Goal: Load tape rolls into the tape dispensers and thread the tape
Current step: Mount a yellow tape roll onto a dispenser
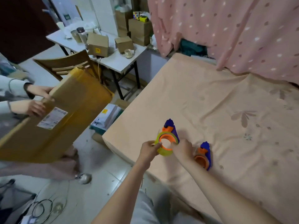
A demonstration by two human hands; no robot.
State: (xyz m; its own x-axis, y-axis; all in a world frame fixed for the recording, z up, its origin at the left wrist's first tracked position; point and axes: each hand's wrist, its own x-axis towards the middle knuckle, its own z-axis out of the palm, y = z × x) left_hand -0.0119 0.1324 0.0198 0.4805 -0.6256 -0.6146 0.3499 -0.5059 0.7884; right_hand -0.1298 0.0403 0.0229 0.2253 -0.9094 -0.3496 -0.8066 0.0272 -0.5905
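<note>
Over the near corner of a bed spread with a peach floral sheet [210,97], both hands hold one tape dispenser [170,129] — purple body, orange hub, its nose pointing away. A yellowish translucent tape roll [159,148] sits around the orange hub. The left hand [149,148] is closed on the roll's left rim; the right hand [182,148] pinches its right edge with curled fingers. A second dispenser [204,156], same purple and orange, lies on the sheet just beside the right wrist — its hub bare of tape.
</note>
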